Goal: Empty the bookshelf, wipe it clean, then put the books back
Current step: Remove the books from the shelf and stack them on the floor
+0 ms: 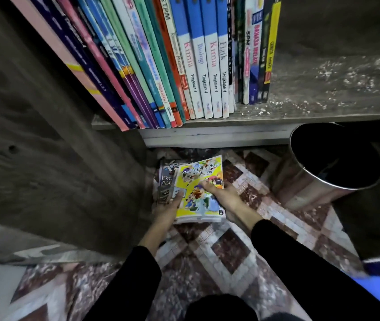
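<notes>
A stack of books lies low over the tiled floor below the shelf, topped by a yellow comic book (198,181) with a grey book (166,179) under it at the left. My left hand (169,210) grips the stack's left edge, thumb on the cover. My right hand (221,195) holds the right edge, thumb pressed on the yellow cover. Above, a row of upright books (184,66) fills the left part of the grey wooden shelf (323,89). The shelf's right part is bare and speckled with white dust.
A shiny metal bin (328,179) with a dark inside stands on the floor at the right, under the shelf edge. The shelf's grey side panel (45,147) rises at the left. A blue object (379,281) lies at the right edge. Patterned floor tiles (226,251) lie below.
</notes>
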The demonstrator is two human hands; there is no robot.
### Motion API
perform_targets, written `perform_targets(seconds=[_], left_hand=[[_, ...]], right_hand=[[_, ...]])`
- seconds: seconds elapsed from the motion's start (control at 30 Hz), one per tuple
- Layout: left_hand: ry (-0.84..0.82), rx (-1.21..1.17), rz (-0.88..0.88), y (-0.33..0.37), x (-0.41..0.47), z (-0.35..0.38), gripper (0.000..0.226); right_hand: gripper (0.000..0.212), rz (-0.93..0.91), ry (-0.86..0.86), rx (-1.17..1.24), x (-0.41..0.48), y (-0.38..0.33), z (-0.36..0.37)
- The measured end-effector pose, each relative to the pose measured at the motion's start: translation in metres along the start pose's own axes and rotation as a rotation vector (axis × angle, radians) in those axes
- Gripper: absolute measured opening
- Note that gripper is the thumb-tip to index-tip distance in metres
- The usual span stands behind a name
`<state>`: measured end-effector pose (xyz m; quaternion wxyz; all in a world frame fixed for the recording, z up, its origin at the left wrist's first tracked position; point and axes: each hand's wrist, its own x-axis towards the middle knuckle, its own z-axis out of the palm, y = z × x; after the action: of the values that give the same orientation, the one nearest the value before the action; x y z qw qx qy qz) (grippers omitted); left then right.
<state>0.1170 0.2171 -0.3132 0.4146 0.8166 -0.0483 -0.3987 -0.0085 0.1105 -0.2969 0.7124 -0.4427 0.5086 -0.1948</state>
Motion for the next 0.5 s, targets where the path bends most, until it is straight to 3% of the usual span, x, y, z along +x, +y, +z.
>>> perform_targets(seconds=[0.03, 0.1, 0.13, 0.2, 0.23, 0.33, 0.5], left_hand=[[0.051, 0.008, -0.001, -0.001, 0.007, 0.001, 0.065], [0.100, 0.084, -0.010, -0.002, 0.017, 0.001, 0.058], [0.113, 0.126, -0.010, -0.001, 0.022, -0.001, 0.059], [0.139, 0.190, 0.001, 0.000, 0.036, -0.004, 0.064], [0.157, 0.209, 0.007, -0.001, 0.045, -0.006, 0.066], [0.153, 0.257, 0.015, 0.003, 0.066, -0.010, 0.069], [0.083, 0.323, 0.024, 0.007, 0.093, -0.009, 0.060]], right_hand=[[0.102, 0.023, -0.027, -0.044, 0.008, 0.002, 0.002], [0.104, 0.107, -0.103, -0.140, 0.009, -0.007, 0.011], [0.091, 0.142, -0.135, -0.178, 0.008, -0.011, 0.014], [0.044, 0.207, -0.196, -0.239, 0.014, -0.015, 0.019], [0.034, 0.240, -0.237, -0.246, 0.023, -0.012, 0.019], [0.043, 0.276, -0.324, -0.146, 0.038, -0.005, 0.022], [0.053, 0.236, -0.247, 0.021, 0.061, 0.021, 0.036]])
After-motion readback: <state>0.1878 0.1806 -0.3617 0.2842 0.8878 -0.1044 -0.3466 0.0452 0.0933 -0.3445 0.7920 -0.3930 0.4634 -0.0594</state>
